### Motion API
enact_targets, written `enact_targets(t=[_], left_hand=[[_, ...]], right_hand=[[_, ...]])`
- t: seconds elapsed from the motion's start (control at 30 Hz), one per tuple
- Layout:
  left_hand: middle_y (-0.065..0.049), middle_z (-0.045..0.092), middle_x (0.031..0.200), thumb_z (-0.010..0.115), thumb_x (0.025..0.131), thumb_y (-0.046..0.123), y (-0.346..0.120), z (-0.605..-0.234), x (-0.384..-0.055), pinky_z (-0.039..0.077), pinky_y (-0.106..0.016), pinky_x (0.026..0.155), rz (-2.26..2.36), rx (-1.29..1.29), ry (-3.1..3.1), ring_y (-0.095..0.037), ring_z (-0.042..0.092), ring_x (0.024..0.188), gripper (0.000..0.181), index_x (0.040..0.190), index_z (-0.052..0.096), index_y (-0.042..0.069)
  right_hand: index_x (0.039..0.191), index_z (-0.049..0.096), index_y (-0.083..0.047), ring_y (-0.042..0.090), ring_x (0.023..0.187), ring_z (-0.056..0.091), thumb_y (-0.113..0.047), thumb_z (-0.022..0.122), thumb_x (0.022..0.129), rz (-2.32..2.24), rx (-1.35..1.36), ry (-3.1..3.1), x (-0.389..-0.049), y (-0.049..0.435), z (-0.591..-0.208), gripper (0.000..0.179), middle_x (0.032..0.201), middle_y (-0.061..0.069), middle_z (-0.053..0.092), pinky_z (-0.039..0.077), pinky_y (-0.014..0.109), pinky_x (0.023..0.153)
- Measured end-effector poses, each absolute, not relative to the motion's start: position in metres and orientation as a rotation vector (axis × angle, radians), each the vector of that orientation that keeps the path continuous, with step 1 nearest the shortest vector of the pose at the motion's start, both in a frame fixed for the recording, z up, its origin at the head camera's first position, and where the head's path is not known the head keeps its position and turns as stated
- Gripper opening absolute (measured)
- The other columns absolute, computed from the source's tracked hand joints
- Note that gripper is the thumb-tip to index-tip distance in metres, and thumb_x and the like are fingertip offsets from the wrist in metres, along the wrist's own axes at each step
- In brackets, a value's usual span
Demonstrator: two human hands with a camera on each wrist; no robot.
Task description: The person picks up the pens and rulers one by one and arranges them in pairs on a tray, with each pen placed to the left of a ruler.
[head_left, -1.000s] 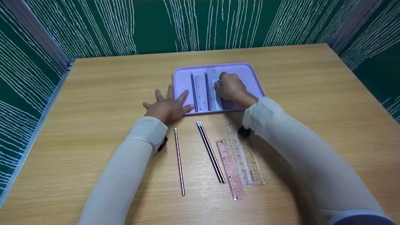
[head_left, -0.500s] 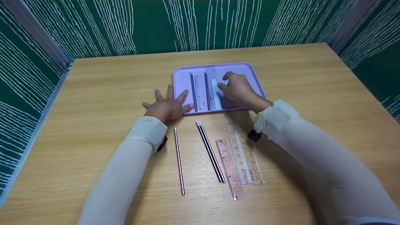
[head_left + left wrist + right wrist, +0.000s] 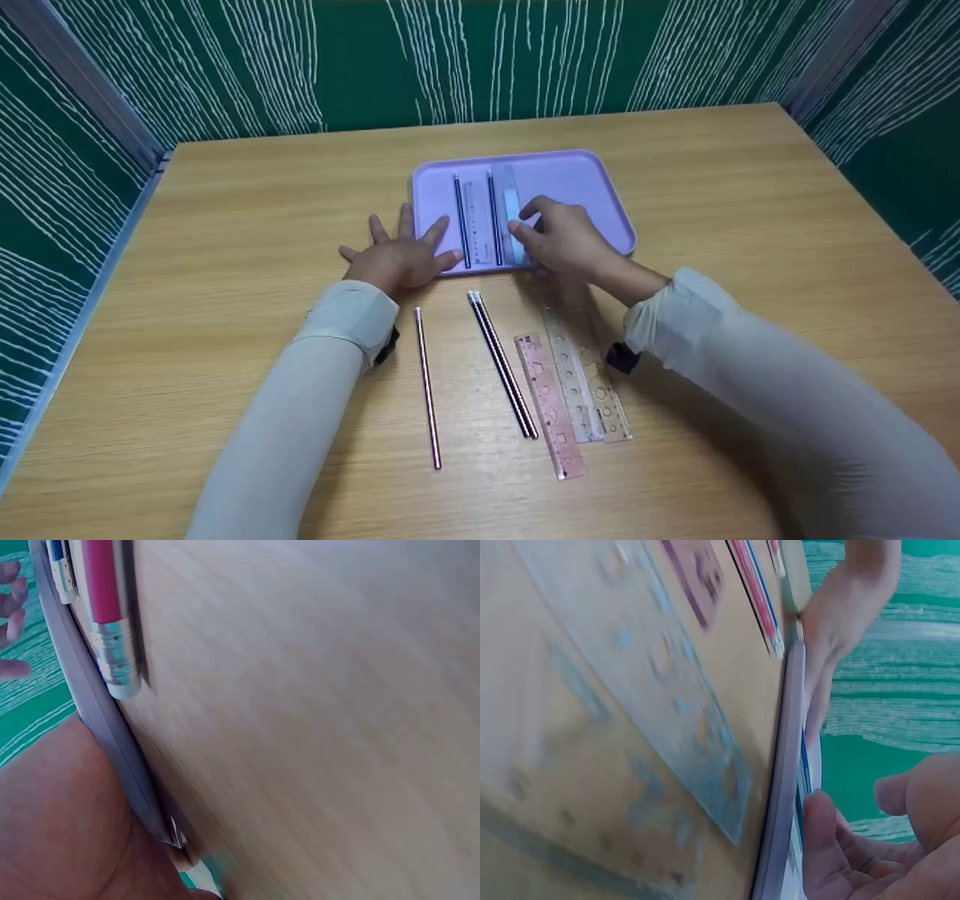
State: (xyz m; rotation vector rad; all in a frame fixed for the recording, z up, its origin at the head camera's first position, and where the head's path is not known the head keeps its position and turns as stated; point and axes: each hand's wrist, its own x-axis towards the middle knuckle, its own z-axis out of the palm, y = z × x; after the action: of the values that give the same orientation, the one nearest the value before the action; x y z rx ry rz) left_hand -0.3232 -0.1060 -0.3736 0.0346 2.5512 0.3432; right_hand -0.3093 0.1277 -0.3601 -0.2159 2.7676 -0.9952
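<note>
My left hand (image 3: 397, 259) rests with spread fingers on the front left corner of a purple tray (image 3: 592, 187). Above the tray's front edge is my right hand (image 3: 566, 236), fingers loosely bent, thumb and forefinger apart with nothing between them. Its fingertips are beside a light blue ruler (image 3: 513, 214) in the tray; whether they touch it I cannot tell. Left of that ruler lie a dark pencil (image 3: 495, 217), a clear ruler (image 3: 475, 217) and another dark pencil (image 3: 462, 217), side by side. In the right wrist view the thumb and fingers (image 3: 821, 829) appear beyond the tray rim (image 3: 784, 765).
On the table before the tray lie a single pencil (image 3: 427, 390), a pair of pencils (image 3: 504, 367), a pink ruler (image 3: 550, 405), a clear stencil ruler (image 3: 571, 375) and a yellowish one (image 3: 609, 397). Green walls (image 3: 360, 67) with white streaks surround the table.
My right hand was at the light blue ruler, then lifted its fingers off to the right, and has since come toward the tray's front edge. The left hand stays in place.
</note>
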Motion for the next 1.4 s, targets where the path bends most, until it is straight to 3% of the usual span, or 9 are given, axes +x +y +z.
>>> enact_targets(t=[0.3,0.53,0.63,0.77,0.9,1.2,1.4], left_hand=[[-0.001,-0.031,0.168,0.034,0.096,0.077,-0.107,-0.374,-0.323,-0.009,-0.089,0.103,0.334,0.037,2.553,-0.052,-0.028,0.15,0.074,0.157,-0.002,0.057],[-0.002,-0.029,0.169,0.035,0.095,0.077,-0.109,-0.377,-0.324,-0.009,-0.09,0.101,0.341,0.051,2.564,-0.053,-0.027,0.15,0.075,0.158,-0.001,0.056],[-0.002,-0.028,0.169,0.035,0.096,0.077,-0.109,-0.378,-0.324,-0.008,-0.089,0.102,0.335,0.053,2.57,-0.052,-0.027,0.15,0.075,0.158,-0.001,0.056],[-0.003,-0.028,0.169,0.034,0.096,0.076,-0.108,-0.378,-0.324,-0.007,-0.089,0.103,0.327,0.057,2.571,-0.052,-0.027,0.15,0.075,0.159,-0.002,0.055],[-0.003,-0.028,0.169,0.035,0.096,0.076,-0.108,-0.377,-0.324,-0.007,-0.089,0.103,0.335,0.061,2.569,-0.053,-0.027,0.15,0.075,0.159,-0.002,0.055],[-0.003,-0.03,0.169,0.034,0.096,0.078,-0.108,-0.377,-0.325,-0.009,-0.09,0.101,0.345,0.07,2.559,-0.052,-0.029,0.149,0.075,0.158,-0.003,0.056],[-0.002,-0.03,0.168,0.034,0.096,0.076,-0.108,-0.377,-0.325,-0.009,-0.089,0.102,0.35,0.064,2.558,-0.051,-0.029,0.15,0.075,0.158,-0.003,0.056]], right_hand=[[0.137,0.052,-0.006,0.027,0.068,0.074,-0.04,0.059,0.104,-1.018,-0.329,2.716,-0.286,0.121,-0.363,0.048,0.093,0.013,0.072,0.062,0.037,0.059],[0.136,0.05,-0.003,0.023,0.071,0.069,-0.054,0.06,0.099,-0.888,-0.372,2.732,-0.266,0.111,-0.365,0.064,0.095,0.01,0.072,0.056,0.03,0.058],[0.135,0.05,-0.002,0.018,0.066,0.062,-0.056,0.062,0.097,-0.867,-0.391,2.738,-0.258,0.105,-0.366,0.067,0.091,0.009,0.068,0.05,0.027,0.053],[0.139,0.048,0.0,0.018,0.064,0.061,-0.055,0.063,0.096,-0.856,-0.438,2.741,-0.25,0.099,-0.366,0.071,0.084,0.007,0.067,0.052,0.029,0.054],[0.137,0.051,-0.001,0.019,0.067,0.066,-0.053,0.064,0.097,-0.886,-0.491,2.74,-0.243,0.093,-0.367,0.067,0.083,0.006,0.069,0.056,0.032,0.06],[0.131,0.055,-0.002,0.014,0.058,0.065,-0.049,0.071,0.094,-0.984,-0.574,2.69,-0.224,0.073,-0.368,0.062,0.077,0.001,0.069,0.056,0.03,0.053],[0.114,0.057,-0.006,0.014,0.06,0.065,-0.045,0.077,0.09,-0.939,-0.6,2.635,-0.209,0.062,-0.373,0.05,0.08,0.001,0.068,0.056,0.03,0.056]])
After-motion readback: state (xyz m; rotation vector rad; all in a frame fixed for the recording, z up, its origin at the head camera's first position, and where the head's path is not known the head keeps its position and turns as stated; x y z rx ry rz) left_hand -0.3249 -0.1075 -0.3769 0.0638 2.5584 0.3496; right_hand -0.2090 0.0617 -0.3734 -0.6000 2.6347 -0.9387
